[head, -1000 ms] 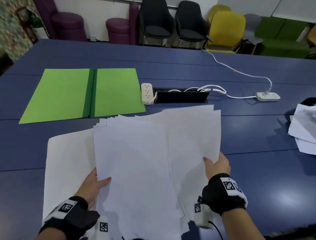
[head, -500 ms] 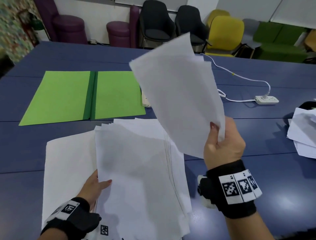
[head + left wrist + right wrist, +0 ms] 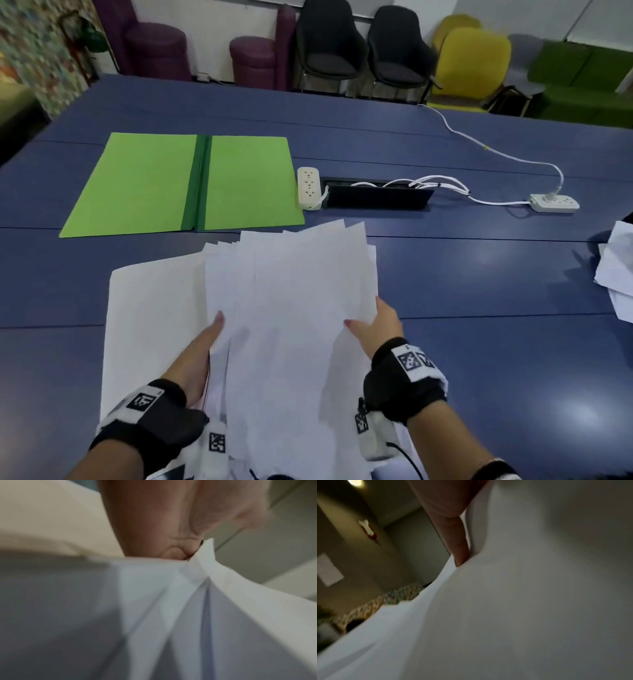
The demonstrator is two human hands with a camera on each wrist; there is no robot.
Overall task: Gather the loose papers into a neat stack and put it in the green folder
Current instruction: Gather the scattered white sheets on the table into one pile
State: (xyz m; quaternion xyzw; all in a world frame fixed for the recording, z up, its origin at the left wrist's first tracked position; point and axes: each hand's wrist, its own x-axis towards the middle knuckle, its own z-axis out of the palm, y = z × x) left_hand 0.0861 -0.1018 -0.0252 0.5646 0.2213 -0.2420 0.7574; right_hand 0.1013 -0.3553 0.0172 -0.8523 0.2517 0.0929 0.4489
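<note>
Basically both hands hold the same bundle of loose papers (image 3: 291,308). Left hand (image 3: 200,356) grips its left edge, thumb lying on top, fingers under the sheets (hidden in the head view; left wrist view shows curled fingers (image 3: 154,520) pinching the paper edge (image 3: 202,563)). Right hand (image 3: 380,329) grips the right edge, thumb on top of the sheets; right wrist view shows a finger (image 3: 457,536) pressed against the paper (image 3: 522,601), rest blurred. Sheets are fanned, far edges uneven and not yet squared. A larger white sheet (image 3: 150,325) lies flat on the blue table (image 3: 479,291) under and left of the left hand. Green folder (image 3: 185,185) lies open and flat, beyond the left hand, well apart from the bundle. Beyond the right hand: a white power strip (image 3: 308,187) beside a black cable box (image 3: 376,197), a second strip (image 3: 555,202) farther right. More papers (image 3: 616,267) far right of the right hand at the table edge.
</note>
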